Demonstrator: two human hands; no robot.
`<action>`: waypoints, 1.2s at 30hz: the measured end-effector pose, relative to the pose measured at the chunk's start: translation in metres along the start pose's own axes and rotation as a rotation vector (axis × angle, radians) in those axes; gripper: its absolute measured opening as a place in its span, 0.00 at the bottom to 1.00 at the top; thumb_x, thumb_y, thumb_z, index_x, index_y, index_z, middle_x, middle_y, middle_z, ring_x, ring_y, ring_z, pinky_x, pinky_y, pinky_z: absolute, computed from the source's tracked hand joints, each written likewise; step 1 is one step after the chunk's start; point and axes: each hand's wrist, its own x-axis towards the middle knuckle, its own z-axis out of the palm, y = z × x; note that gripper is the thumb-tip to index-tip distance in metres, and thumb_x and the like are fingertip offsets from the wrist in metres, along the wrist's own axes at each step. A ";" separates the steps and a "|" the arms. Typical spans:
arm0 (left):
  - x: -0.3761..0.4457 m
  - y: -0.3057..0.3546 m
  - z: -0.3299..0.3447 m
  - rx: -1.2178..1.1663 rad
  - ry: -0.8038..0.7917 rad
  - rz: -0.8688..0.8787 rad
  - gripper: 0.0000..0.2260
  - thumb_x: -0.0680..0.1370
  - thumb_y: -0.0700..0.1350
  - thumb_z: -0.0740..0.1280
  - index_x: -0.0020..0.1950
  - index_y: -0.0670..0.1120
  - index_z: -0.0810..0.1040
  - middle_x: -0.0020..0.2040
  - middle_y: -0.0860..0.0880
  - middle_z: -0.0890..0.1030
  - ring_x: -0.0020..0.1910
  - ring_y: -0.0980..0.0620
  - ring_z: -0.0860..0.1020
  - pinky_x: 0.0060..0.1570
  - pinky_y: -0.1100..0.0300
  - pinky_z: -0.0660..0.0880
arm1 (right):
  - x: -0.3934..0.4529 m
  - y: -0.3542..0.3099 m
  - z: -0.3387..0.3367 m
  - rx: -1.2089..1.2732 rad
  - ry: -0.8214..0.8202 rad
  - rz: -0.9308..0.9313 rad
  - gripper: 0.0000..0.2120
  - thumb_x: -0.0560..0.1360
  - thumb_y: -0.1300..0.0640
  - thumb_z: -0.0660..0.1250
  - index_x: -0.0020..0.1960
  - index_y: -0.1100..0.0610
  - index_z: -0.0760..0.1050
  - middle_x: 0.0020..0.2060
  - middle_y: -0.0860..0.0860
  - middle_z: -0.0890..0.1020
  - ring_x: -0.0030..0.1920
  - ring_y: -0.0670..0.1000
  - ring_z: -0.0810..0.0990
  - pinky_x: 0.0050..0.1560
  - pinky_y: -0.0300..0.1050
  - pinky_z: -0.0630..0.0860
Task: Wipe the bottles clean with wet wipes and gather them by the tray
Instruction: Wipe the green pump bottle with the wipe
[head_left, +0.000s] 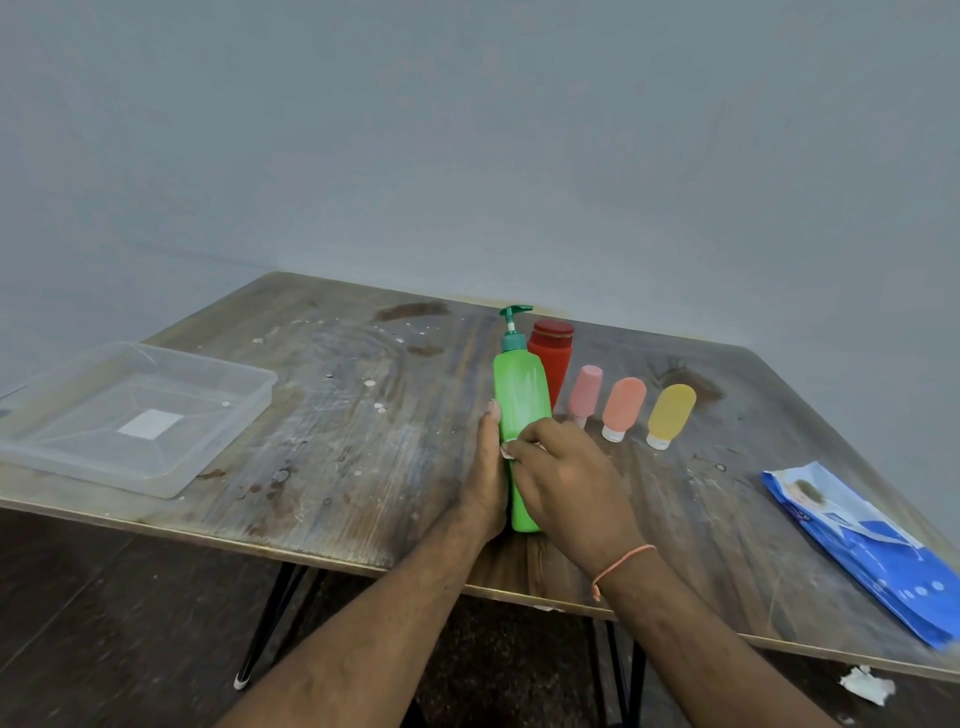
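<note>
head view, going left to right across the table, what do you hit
clear tray → left hand → green pump bottle → pink bottle → orange bottle → yellow bottle → blue wipes pack

Left hand (485, 467) steadies the green pump bottle (521, 400); right hand (566, 475) presses a wipe (508, 451) on it.
</note>
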 end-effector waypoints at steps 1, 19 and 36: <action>0.000 0.000 0.000 -0.003 0.008 0.013 0.28 0.87 0.61 0.52 0.55 0.42 0.84 0.43 0.46 0.86 0.45 0.50 0.86 0.47 0.56 0.82 | 0.002 0.001 0.000 0.000 0.012 0.020 0.12 0.82 0.55 0.64 0.51 0.56 0.86 0.47 0.51 0.81 0.43 0.55 0.78 0.42 0.51 0.78; 0.006 -0.003 -0.003 -0.012 -0.029 0.040 0.31 0.87 0.62 0.49 0.56 0.41 0.83 0.44 0.44 0.85 0.45 0.48 0.86 0.47 0.54 0.82 | 0.003 0.001 -0.009 -0.003 0.054 0.019 0.14 0.81 0.56 0.63 0.47 0.57 0.86 0.43 0.51 0.80 0.41 0.55 0.79 0.41 0.49 0.78; 0.002 -0.001 -0.002 0.042 -0.003 0.091 0.34 0.87 0.64 0.47 0.65 0.39 0.81 0.53 0.41 0.86 0.54 0.44 0.85 0.54 0.51 0.83 | 0.006 0.006 -0.002 0.030 0.072 0.062 0.12 0.80 0.56 0.64 0.50 0.57 0.87 0.43 0.51 0.80 0.41 0.54 0.79 0.39 0.51 0.79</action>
